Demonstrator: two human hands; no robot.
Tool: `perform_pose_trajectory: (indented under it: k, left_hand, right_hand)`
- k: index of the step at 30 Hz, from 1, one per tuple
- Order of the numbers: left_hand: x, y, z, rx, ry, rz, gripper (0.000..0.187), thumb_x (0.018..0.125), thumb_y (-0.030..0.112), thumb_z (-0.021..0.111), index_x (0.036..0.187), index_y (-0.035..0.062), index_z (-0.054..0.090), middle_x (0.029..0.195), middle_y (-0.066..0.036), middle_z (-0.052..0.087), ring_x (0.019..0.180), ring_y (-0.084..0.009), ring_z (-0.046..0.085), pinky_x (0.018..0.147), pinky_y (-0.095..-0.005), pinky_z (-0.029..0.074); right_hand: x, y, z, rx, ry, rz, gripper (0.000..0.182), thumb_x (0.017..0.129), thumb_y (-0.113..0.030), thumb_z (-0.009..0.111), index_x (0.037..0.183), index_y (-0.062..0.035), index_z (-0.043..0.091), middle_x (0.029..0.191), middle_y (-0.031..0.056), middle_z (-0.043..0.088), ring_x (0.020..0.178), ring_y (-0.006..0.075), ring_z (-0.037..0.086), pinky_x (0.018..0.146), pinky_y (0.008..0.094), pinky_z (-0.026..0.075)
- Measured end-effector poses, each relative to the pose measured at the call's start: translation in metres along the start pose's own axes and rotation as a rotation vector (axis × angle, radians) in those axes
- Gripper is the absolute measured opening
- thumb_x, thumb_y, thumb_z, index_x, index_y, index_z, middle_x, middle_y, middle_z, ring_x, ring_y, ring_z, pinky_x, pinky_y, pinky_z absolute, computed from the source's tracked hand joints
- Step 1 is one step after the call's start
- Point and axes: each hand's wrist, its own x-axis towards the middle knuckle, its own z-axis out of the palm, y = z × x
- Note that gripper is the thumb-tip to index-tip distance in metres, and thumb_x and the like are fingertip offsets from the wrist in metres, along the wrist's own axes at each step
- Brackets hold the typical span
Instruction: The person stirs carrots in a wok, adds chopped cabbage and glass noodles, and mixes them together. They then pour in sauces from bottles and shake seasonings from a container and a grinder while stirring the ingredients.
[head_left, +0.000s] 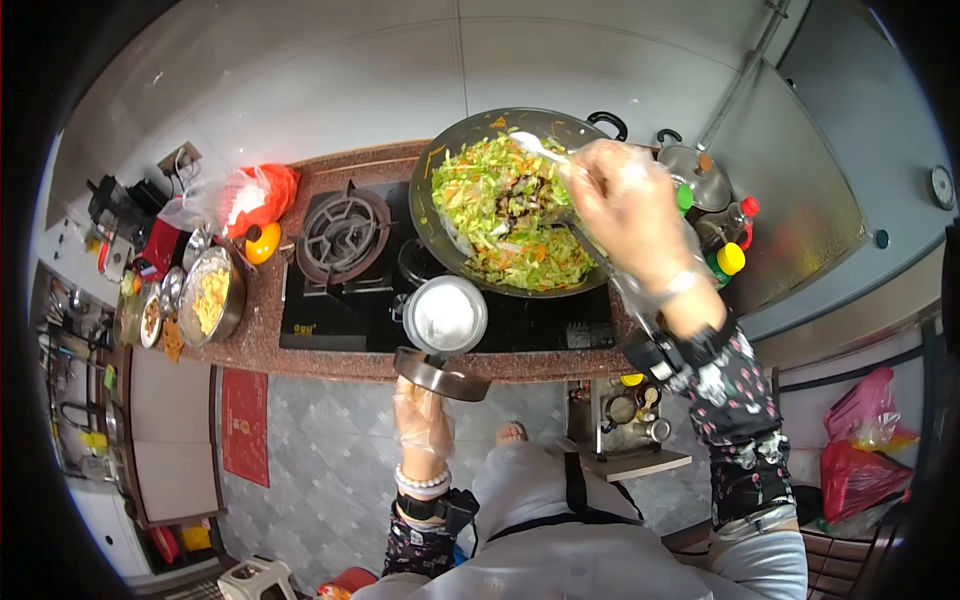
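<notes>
Over the large wok (pixel 425 200), my right hand (pixel 630 205) in a clear plastic glove pinches a small white spoon (pixel 535 146). Shredded green and orange vegetables (pixel 490 190) fill the wok, with a dark brown patch near the middle. A dark utensil handle (pixel 592 243) leans out of the wok below my right hand. My gloved left hand (pixel 424 418) is closed on a round jar (pixel 446 315) of white grains, held over the counter's front edge. The jar's dark lid (pixel 440 375) is tipped back towards me, and part of my left hand is hidden behind it.
A bare burner (pixel 342 235) lies left of the wok. A metal bowl of yellow food (pixel 212 295) and a red plastic bag (pixel 270 190) stand further left. Bottles (pixel 728 262) and a lidded pot (pixel 697 178) are at right. Below the counter, a drawer (pixel 632 425) is pulled out.
</notes>
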Motion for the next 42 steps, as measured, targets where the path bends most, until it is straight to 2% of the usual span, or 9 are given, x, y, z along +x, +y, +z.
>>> perform_pose_trajectory:
  k: [3, 6, 12, 20, 26, 30, 33, 35, 42]
  left_hand:
    - [0.007, 0.008, 0.005, 0.037, -0.005, -0.047, 0.018, 0.096, 0.011, 0.052, 0.111, 0.0019, 0.05, 0.104, -0.004, 0.052, 0.091, -0.0132, 0.055, 0.086, -0.0284, 0.046]
    - [0.008, 0.032, 0.031, -0.012, 0.017, -0.094, 0.007, 0.087, -0.003, 0.054, 0.088, 0.004, 0.053, 0.103, -0.007, 0.047, 0.095, -0.0174, 0.052, 0.086, -0.0302, 0.045]
    - [0.013, 0.018, 0.031, 0.426, -0.198, 0.364, 0.014, 0.071, 0.001, 0.065, 0.081, 0.0032, 0.055, 0.106, -0.014, 0.047, 0.097, -0.025, 0.049, 0.088, -0.0346, 0.041]
    - [0.013, 0.011, 0.044, 0.584, -0.196, 0.296, 0.018, 0.08, 0.014, 0.072, 0.086, 0.0031, 0.058, 0.102, -0.013, 0.049, 0.093, -0.0231, 0.049, 0.082, -0.0335, 0.043]
    - [0.012, -0.005, 0.036, 0.094, -0.002, 0.004, 0.017, 0.089, 0.013, 0.062, 0.101, 0.0019, 0.058, 0.105, -0.006, 0.049, 0.096, -0.0158, 0.048, 0.084, -0.0276, 0.042]
    - [0.011, -0.012, 0.015, 0.008, 0.048, -0.037, 0.019, 0.093, 0.016, 0.057, 0.105, 0.0011, 0.058, 0.106, -0.003, 0.051, 0.097, -0.0126, 0.049, 0.086, -0.0258, 0.041]
    - [0.008, -0.007, 0.009, 0.088, 0.066, 0.019, 0.018, 0.093, 0.014, 0.057, 0.105, 0.0005, 0.058, 0.106, -0.004, 0.052, 0.096, -0.0131, 0.05, 0.086, -0.026, 0.041]
    - [0.005, -0.004, 0.006, 0.119, 0.059, 0.003, 0.016, 0.093, 0.012, 0.056, 0.104, 0.0006, 0.057, 0.107, -0.004, 0.051, 0.096, -0.0132, 0.051, 0.087, -0.0264, 0.041]
    - [0.004, 0.008, 0.013, -0.076, 0.048, -0.114, 0.01, 0.093, 0.004, 0.05, 0.104, 0.0033, 0.052, 0.107, -0.003, 0.048, 0.095, -0.0135, 0.053, 0.084, -0.0271, 0.047]
  right_hand:
    - [-0.009, -0.036, -0.036, 0.347, -0.31, -0.235, 0.011, 0.087, -0.014, 0.061, 0.082, -0.0045, 0.059, 0.078, 0.0105, 0.06, 0.069, 0.0308, 0.06, 0.064, 0.0398, 0.051]
    - [-0.035, -0.06, -0.032, -0.01, -0.544, -0.48, 0.005, 0.081, -0.011, 0.056, 0.078, -0.0072, 0.055, 0.069, 0.0044, 0.056, 0.067, 0.0175, 0.062, 0.056, 0.0294, 0.051]
    - [-0.079, -0.073, -0.008, -0.05, -0.544, -0.297, 0.006, 0.079, -0.011, 0.057, 0.077, -0.0063, 0.054, 0.065, 0.0054, 0.057, 0.057, 0.0182, 0.062, 0.049, 0.0301, 0.05]
    - [-0.088, -0.059, -0.007, 1.269, -0.382, 1.16, 0.021, 0.088, -0.02, 0.068, 0.081, -0.0022, 0.061, 0.06, -0.0022, 0.054, 0.047, 0.0041, 0.047, 0.042, 0.0195, 0.034]
    - [-0.091, -0.036, -0.011, 1.464, -0.332, 1.392, 0.012, 0.088, -0.01, 0.062, 0.079, -0.0027, 0.06, 0.054, -0.0004, 0.048, 0.04, 0.0063, 0.04, 0.035, 0.0208, 0.027]
    - [-0.066, -0.029, -0.012, 1.339, -0.021, 1.221, 0.009, 0.085, -0.005, 0.065, 0.079, -0.005, 0.058, 0.055, -0.0006, 0.051, 0.037, 0.0071, 0.043, 0.033, 0.0195, 0.028]
    - [-0.046, -0.008, 0.005, 0.379, 0.127, 0.468, 0.012, 0.087, -0.007, 0.062, 0.078, -0.0049, 0.054, 0.059, 0.0033, 0.055, 0.048, 0.0151, 0.055, 0.043, 0.0282, 0.044]
    - [-0.048, 0.017, 0.026, -0.139, -0.152, 0.016, 0.009, 0.086, -0.01, 0.063, 0.083, -0.0036, 0.058, 0.074, 0.0121, 0.062, 0.068, 0.03, 0.062, 0.064, 0.0382, 0.05]
    - [-0.033, -0.041, -0.021, 0.156, -0.189, -0.054, 0.009, 0.083, -0.013, 0.066, 0.082, -0.0056, 0.06, 0.076, 0.0114, 0.062, 0.071, 0.0303, 0.062, 0.066, 0.0409, 0.05]
